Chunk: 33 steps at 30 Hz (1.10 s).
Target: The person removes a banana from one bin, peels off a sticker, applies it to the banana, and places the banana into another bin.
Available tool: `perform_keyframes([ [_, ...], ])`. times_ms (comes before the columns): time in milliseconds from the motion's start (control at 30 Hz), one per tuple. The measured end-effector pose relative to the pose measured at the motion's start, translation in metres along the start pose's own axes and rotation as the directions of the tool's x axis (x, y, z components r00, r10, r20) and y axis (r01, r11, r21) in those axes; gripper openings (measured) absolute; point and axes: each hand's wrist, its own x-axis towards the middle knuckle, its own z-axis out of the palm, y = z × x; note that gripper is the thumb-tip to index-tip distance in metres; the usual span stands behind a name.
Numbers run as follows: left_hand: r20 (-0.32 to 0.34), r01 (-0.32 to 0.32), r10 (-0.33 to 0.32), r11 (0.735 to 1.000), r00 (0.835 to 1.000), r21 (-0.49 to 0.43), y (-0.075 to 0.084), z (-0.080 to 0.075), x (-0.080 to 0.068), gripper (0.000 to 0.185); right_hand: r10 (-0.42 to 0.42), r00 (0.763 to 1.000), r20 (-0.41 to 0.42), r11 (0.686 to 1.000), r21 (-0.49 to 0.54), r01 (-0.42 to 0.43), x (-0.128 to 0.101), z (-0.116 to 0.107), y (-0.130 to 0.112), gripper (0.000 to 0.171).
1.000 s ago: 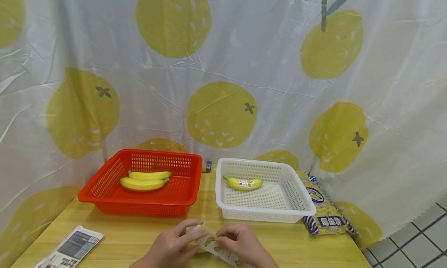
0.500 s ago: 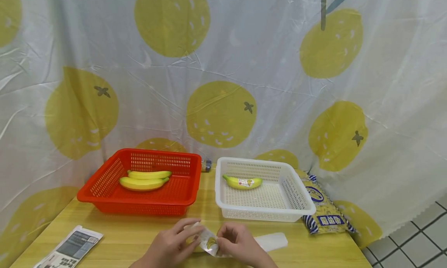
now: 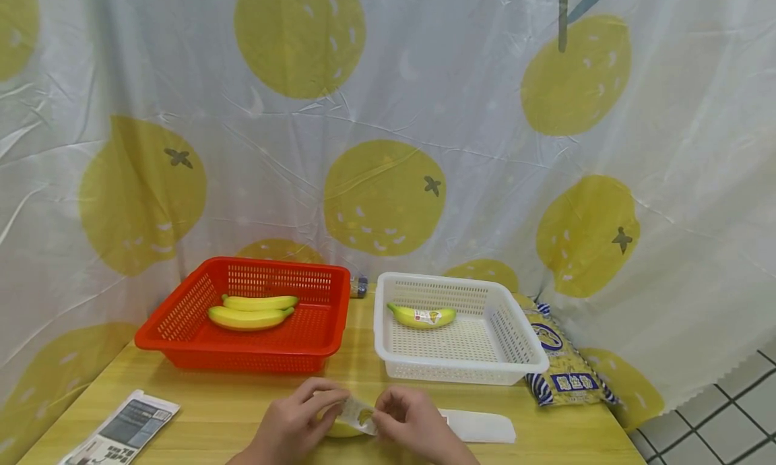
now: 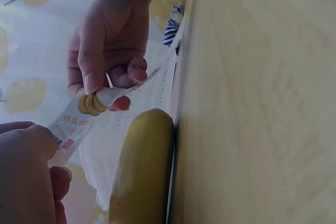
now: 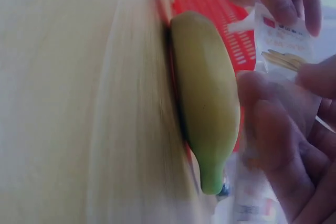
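A banana (image 5: 205, 87) lies on the table (image 3: 212, 411) at the near middle, largely hidden from the head view by the hands and the label (image 3: 358, 413). The left hand (image 3: 294, 418) pinches the label's left end; the right hand (image 3: 412, 421) pinches farther right, thumb against fingers. Contact between label and banana cannot be told. A packet (image 3: 124, 428) at near left is cut off; a noodle bag (image 3: 570, 370) sits partly behind the white basket (image 3: 461, 373), which holds one labelled banana (image 3: 424, 318). The red basket (image 3: 242, 361), far left, holds two bananas (image 3: 250, 319). The near banana's long axis runs roughly left to right; its green stem shows only in the right wrist view.
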Motion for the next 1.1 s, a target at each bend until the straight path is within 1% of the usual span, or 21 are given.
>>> perform_keyframes([
  [100, -0.021, 0.002, -0.002, 1.000, 1.000, 0.003, -0.0003, 0.0009, -0.0001, 0.017, 0.004, 0.999, 0.033, 1.000, 0.026, -0.005, -0.0001, -0.0006, -0.0005, 0.005],
  [200, -0.049, 0.003, -0.002, 1.000, 0.999, 0.007, -0.0015, 0.0024, -0.0004, 0.014, 0.014, 0.999, 0.043, 0.999, 0.034, -0.016, -0.0004, -0.0013, -0.0017, 0.003],
  [300, -0.081, 0.005, -0.002, 1.000, 0.997, 0.028, -0.0027, 0.0037, -0.0005, 0.012, 0.017, 1.000, 0.015, 1.000, 0.009, -0.017, -0.0004, -0.0022, -0.0024, 0.004],
  [367, -0.088, 0.016, -0.012, 0.999, 0.996, 0.046, -0.0029, 0.0040, -0.0008, 0.012, 0.010, 1.000, -0.015, 1.000, -0.020, -0.010, -0.0001, -0.0023, -0.0020, 0.006],
  [467, -0.087, 0.037, -0.031, 0.997, 0.996, 0.064, -0.0022, 0.0032, -0.0006, 0.011, -0.006, 0.998, -0.064, 0.997, -0.080, 0.001, 0.0008, -0.0023, -0.0009, 0.008],
  [533, -0.078, 0.061, -0.056, 0.996, 0.995, 0.067, -0.0010, 0.0019, -0.0004, 0.010, -0.001, 0.997, -0.078, 0.995, -0.098, -0.007, 0.0012, -0.0024, -0.0008, 0.006],
  [600, -0.072, 0.085, -0.080, 0.994, 0.994, 0.070, 0.0002, 0.0004, -0.0001, 0.016, 0.014, 0.997, -0.072, 0.996, -0.083, -0.020, 0.0013, -0.0030, -0.0014, 0.006],
  [700, -0.054, 0.144, -0.141, 0.987, 0.989, 0.067, 0.0014, -0.0019, 0.0003, 0.030, 0.041, 0.999, -0.020, 0.999, -0.012, -0.041, 0.0003, -0.0040, -0.0026, 0.008],
  [767, -0.039, 0.161, -0.159, 0.984, 0.987, 0.072, 0.0011, -0.0028, 0.0005, 0.033, 0.057, 0.998, 0.020, 0.998, 0.040, -0.058, -0.0003, -0.0044, -0.0037, 0.011],
  [800, -0.032, 0.160, -0.158, 0.984, 0.987, 0.079, 0.0007, -0.0028, 0.0005, 0.031, 0.063, 0.997, 0.036, 0.996, 0.058, -0.065, -0.0004, -0.0044, -0.0040, 0.011],
  [833, -0.025, 0.151, -0.149, 0.985, 0.988, 0.085, 0.0001, -0.0025, 0.0002, 0.026, 0.067, 0.997, 0.045, 0.995, 0.075, -0.071, -0.0004, -0.0043, -0.0043, 0.011],
  [867, -0.029, 0.119, -0.116, 0.988, 0.993, 0.096, -0.0011, -0.0015, 0.0002, 0.020, 0.072, 0.996, 0.048, 0.994, 0.084, -0.076, -0.0003, -0.0042, -0.0046, 0.011],
  [900, -0.035, 0.076, -0.073, 0.991, 0.997, 0.107, -0.0019, -0.0005, 0.0006, 0.016, 0.080, 0.996, 0.046, 0.992, 0.093, -0.084, 0.0000, -0.0038, -0.0053, 0.011],
  [967, -0.045, -0.015, 0.022, 0.991, 0.999, 0.132, -0.0026, 0.0017, 0.0018, 0.018, 0.095, 0.995, 0.034, 0.989, 0.111, -0.098, 0.0005, -0.0030, -0.0063, 0.011],
  [1000, -0.047, -0.055, 0.062, 0.988, 0.997, 0.142, -0.0025, 0.0028, 0.0023, 0.021, 0.099, 0.995, 0.028, 0.988, 0.120, -0.102, 0.0007, -0.0025, -0.0068, 0.011],
  [1067, -0.063, -0.135, 0.147, 0.977, 0.987, 0.163, -0.0020, 0.0056, 0.0037, 0.021, 0.106, 0.994, 0.018, 0.985, 0.139, -0.107, 0.0009, -0.0012, -0.0075, 0.012],
  [1100, -0.058, -0.150, 0.162, 0.974, 0.985, 0.171, -0.0005, 0.0065, 0.0039, 0.020, 0.106, 0.994, 0.019, 0.983, 0.149, -0.107, 0.0009, -0.0004, -0.0078, 0.013],
])
